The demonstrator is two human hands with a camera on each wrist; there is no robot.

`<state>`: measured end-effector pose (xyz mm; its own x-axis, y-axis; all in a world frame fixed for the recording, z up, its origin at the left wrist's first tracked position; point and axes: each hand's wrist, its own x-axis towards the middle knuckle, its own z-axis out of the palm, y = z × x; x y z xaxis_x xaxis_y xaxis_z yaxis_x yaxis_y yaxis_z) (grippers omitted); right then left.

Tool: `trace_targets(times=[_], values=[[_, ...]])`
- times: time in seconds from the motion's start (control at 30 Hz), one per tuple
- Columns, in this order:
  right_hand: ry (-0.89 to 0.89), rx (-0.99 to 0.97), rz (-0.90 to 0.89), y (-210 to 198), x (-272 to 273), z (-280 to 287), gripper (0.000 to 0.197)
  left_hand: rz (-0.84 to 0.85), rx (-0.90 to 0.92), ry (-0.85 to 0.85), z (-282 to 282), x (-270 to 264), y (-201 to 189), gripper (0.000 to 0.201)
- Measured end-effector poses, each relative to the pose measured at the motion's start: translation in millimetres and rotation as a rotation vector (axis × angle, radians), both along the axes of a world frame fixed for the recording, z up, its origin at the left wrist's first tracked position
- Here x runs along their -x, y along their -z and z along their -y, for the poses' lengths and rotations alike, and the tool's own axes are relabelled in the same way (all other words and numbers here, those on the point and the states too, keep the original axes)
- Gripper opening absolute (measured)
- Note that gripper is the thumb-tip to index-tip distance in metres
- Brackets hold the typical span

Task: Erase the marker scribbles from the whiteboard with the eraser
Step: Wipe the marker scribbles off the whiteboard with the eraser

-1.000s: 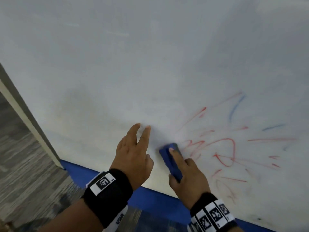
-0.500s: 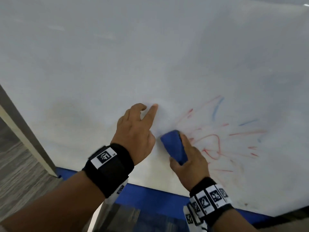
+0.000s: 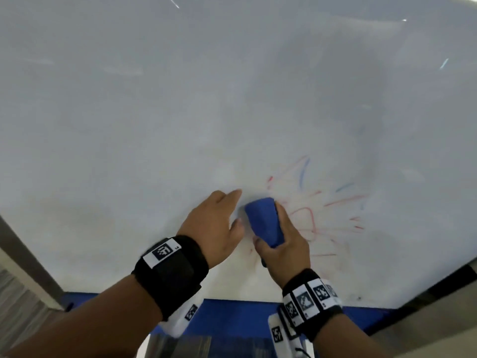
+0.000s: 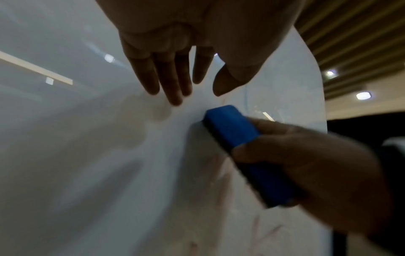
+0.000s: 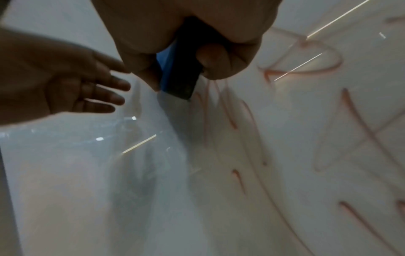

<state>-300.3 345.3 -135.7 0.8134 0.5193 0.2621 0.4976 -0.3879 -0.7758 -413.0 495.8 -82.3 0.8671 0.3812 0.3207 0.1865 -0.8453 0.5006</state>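
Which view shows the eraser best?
Left wrist: the eraser shows its blue top and dark side, the right hand gripping it. Head view shows only its top. Right wrist view mostly hides it behind fingers.

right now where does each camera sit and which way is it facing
Head: on the person's head, looking down at the whiteboard; both forearms, the left hand and the right hand gripping the blue eraser show.
Left wrist: on the left wrist, looking along the straight fingers toward the board.
Right wrist: on the right wrist, looking past the fingers curled round the eraser at the red scribbles.
Shared: all three views show the eraser and both hands.
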Motion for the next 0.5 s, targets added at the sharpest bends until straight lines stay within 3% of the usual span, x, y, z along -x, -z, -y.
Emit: trace_targets(times=[0.1, 0.23, 0.37, 0.5], values=[[0.031, 0.005, -0.090, 12.3, 5.4, -5.3, 0.088, -0.094, 0.297, 0.009, 18.5, -9.6, 7.6, 0.051], [0.017, 0.027, -0.064, 2.0, 10.4, -1.5, 0.092, 0.008, 0.572, -0.140, 29.8, -23.5, 9.0, 0.042], [-0.053, 0.196, 0.123, -16.0, 9.4, 7.2, 0.075, 0.056, 0.692, -0.235, 33.5, -31.3, 4.3, 0.026], [-0.050, 0.139, 0.268, -56.2, -12.1, 15.6, 0.072, 0.141, 0.682, -0.202, 40.9, -33.6, -19.1, 0.033]])
